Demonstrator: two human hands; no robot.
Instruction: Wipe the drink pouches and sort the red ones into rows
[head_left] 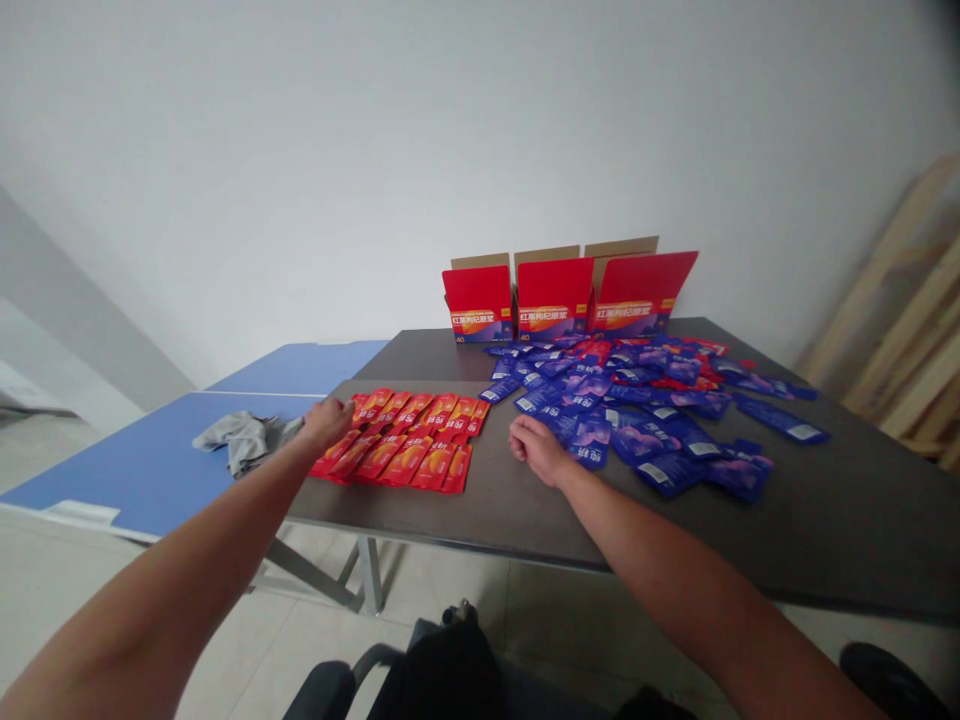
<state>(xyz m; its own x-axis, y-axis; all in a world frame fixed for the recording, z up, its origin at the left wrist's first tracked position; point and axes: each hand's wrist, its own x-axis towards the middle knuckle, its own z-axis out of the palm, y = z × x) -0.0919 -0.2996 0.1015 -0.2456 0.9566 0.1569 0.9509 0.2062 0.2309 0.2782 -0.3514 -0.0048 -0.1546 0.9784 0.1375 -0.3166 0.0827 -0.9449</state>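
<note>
The left hand point(326, 422) lies with its fingers pressed together on the left end of the red sachets point(405, 440); whether it pinches one cannot be told. These sachets sit in overlapping rows mid-tabletop. The right hand point(536, 450) rests loosely curled on the dark tabletop point(825, 540), just beside the scattered blue sachets point(637, 410). Red cartons point(555, 300) stand along the far edge; a grey cloth point(240, 440) lies on the adjoining blue table point(150, 470).
</note>
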